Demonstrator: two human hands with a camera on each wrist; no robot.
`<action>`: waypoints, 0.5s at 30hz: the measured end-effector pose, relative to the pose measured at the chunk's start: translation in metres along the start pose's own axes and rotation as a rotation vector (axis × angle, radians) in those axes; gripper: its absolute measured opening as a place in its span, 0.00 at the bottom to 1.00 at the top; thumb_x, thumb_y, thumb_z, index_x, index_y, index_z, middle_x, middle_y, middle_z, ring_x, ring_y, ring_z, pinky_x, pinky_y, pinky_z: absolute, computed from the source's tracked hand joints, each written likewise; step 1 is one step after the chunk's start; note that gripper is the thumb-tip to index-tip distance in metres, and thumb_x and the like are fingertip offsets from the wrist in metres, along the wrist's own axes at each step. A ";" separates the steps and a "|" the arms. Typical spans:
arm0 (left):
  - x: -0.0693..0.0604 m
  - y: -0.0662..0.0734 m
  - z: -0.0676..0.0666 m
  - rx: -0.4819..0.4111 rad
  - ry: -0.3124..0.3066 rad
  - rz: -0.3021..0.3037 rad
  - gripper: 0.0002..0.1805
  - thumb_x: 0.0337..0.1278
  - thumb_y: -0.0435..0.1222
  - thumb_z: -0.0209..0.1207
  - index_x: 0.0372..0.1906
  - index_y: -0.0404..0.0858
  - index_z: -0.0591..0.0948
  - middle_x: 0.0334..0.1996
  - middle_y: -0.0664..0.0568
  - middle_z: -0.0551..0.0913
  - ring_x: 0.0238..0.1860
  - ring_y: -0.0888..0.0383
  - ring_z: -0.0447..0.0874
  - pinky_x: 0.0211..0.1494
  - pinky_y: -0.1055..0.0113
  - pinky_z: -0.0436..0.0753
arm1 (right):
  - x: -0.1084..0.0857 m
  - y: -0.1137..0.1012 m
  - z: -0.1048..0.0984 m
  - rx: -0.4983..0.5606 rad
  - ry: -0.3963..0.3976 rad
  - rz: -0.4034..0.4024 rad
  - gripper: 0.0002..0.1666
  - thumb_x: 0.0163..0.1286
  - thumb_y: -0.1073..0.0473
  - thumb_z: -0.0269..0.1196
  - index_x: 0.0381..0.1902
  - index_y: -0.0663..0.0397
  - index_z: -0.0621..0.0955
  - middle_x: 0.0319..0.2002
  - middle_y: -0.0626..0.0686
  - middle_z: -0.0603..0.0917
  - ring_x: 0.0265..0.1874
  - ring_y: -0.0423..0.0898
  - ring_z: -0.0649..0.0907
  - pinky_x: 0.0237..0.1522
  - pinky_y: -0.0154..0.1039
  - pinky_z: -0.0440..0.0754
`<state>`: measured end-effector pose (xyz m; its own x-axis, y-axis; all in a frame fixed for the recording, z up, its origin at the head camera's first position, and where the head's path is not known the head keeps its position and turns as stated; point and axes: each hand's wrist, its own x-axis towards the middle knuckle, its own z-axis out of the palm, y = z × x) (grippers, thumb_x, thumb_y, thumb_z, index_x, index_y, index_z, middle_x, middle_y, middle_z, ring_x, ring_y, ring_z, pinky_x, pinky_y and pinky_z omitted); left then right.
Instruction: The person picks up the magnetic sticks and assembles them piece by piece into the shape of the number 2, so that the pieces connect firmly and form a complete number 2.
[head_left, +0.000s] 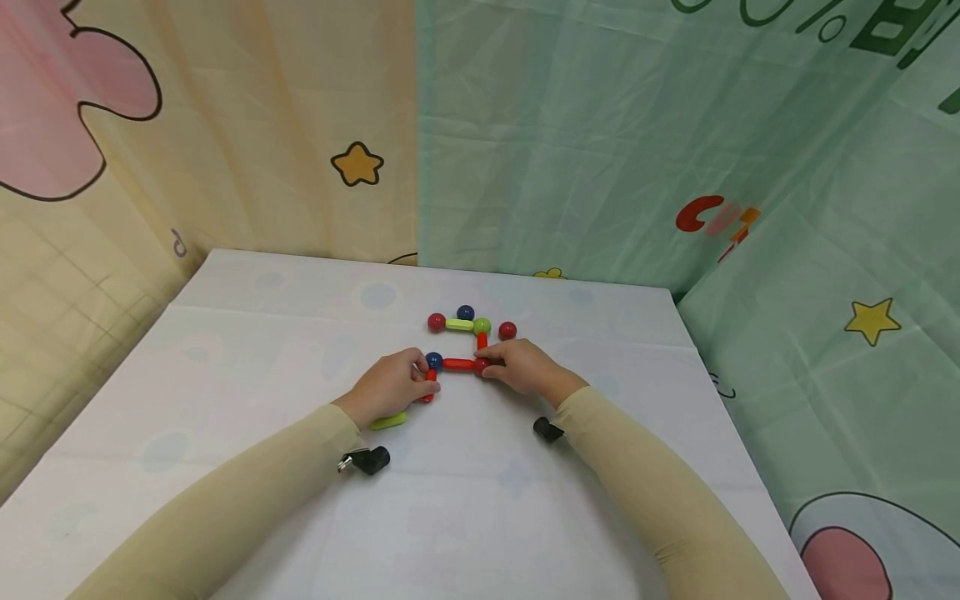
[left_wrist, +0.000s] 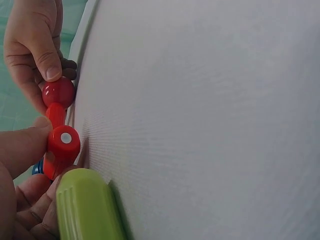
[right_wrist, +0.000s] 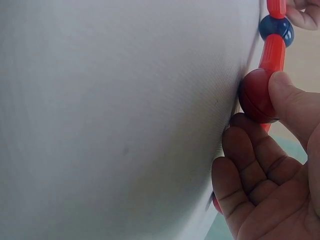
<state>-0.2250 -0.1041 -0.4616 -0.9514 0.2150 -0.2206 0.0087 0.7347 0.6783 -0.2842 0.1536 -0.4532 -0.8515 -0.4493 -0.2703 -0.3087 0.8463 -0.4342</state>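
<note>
Several toy balls and rods form a bent chain on the table. My left hand [head_left: 387,385] pinches a red rod [left_wrist: 62,145] that joins a blue ball [head_left: 433,360]. From that ball another red rod [head_left: 458,364] runs to a red ball [right_wrist: 258,96], which my right hand [head_left: 528,370] grips between thumb and fingers. Beyond it a third red rod [head_left: 482,341] leads to a green ball [head_left: 482,326]. A light green rod [head_left: 459,324] links this to a second red ball [head_left: 437,322]. Beside my left hand lies a loose light green rod [left_wrist: 87,205].
Behind the chain sits a dark blue ball [head_left: 465,312], and a red ball [head_left: 507,331] rests to its right. The white-covered table [head_left: 480,508] meets patterned curtains [head_left: 525,150] at its back edge. Black wrist devices [head_left: 367,460] hang at both sleeves.
</note>
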 end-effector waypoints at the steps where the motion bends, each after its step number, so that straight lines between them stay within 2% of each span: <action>1: 0.000 0.000 0.000 0.004 0.000 0.006 0.19 0.65 0.48 0.71 0.50 0.42 0.79 0.34 0.52 0.85 0.36 0.54 0.80 0.41 0.64 0.78 | 0.000 0.000 0.000 0.001 0.000 0.001 0.27 0.76 0.50 0.67 0.71 0.38 0.80 0.68 0.48 0.83 0.68 0.50 0.79 0.72 0.51 0.77; 9: 0.000 0.000 -0.001 0.026 -0.006 0.016 0.17 0.67 0.48 0.70 0.49 0.43 0.79 0.35 0.53 0.85 0.36 0.55 0.80 0.41 0.65 0.78 | -0.002 -0.002 -0.001 -0.003 0.010 0.010 0.26 0.76 0.51 0.68 0.70 0.38 0.81 0.68 0.47 0.83 0.66 0.49 0.80 0.71 0.50 0.78; 15: 0.002 -0.001 -0.006 0.010 -0.046 0.015 0.13 0.72 0.46 0.65 0.51 0.43 0.81 0.35 0.52 0.85 0.35 0.54 0.81 0.40 0.65 0.80 | -0.003 -0.004 -0.001 0.000 0.014 0.013 0.27 0.76 0.51 0.67 0.70 0.38 0.81 0.67 0.48 0.83 0.64 0.49 0.80 0.70 0.49 0.79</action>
<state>-0.2286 -0.1087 -0.4583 -0.9359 0.2552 -0.2427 0.0260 0.7373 0.6751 -0.2808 0.1523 -0.4497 -0.8614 -0.4342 -0.2634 -0.2978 0.8520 -0.4307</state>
